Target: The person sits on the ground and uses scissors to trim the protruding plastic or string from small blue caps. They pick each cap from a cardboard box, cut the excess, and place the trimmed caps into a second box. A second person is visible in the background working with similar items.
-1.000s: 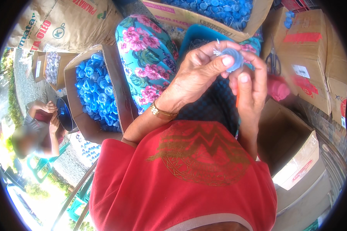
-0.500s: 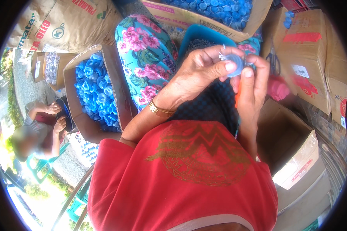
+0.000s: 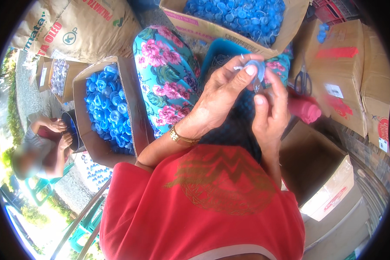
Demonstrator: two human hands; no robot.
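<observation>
My left hand (image 3: 223,91) pinches a translucent blue plastic piece (image 3: 258,66) with white frayed strands at its side, thumb across its front. My right hand (image 3: 268,110) is closed beside it, its fingertips at a small metal-tipped tool (image 3: 257,83) touching the piece's lower side; the tool's handle is hidden. Both hands are above my lap, in front of a blue plastic tub (image 3: 221,45) that is partly hidden behind them.
Boxes of blue pieces (image 3: 108,112) (image 3: 234,13) stand left and ahead. At right are cardboard boxes (image 3: 342,65), scissors (image 3: 303,82), a pink bottle (image 3: 303,108) and an open box (image 3: 323,182). A co-worker (image 3: 43,147) sits at far left; a paper sack (image 3: 86,26) is upper left.
The blue piece has tilted in my fingers and moved slightly left. The orange handle seen earlier in my right hand is now hidden. The whole view has shifted slightly downward.
</observation>
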